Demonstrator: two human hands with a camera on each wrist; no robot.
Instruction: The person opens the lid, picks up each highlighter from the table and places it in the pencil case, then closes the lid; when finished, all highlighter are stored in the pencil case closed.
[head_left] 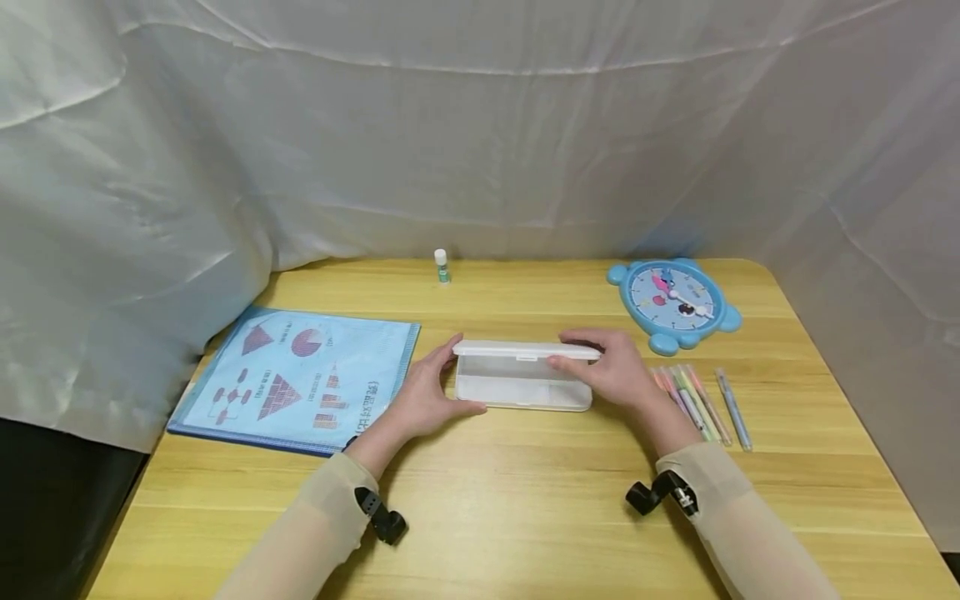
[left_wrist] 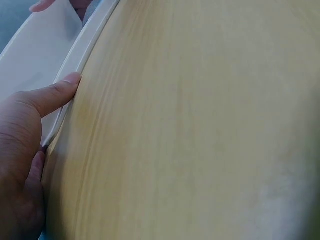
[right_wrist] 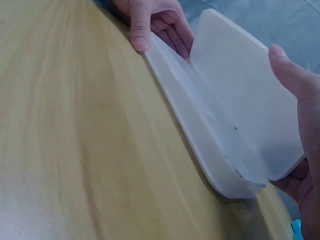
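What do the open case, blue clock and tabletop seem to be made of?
Open case: probably plastic; milky white, smooth, thin-walled.
Blue clock: likely plastic, smooth; rounded, moulded-looking knobs.
Tabletop: wood or wood-look laminate, slightly glossy; grain lines and soft sheen show.

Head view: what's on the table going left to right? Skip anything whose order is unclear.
Blue printed folder → small white-capped tube → open white case → blue clock.
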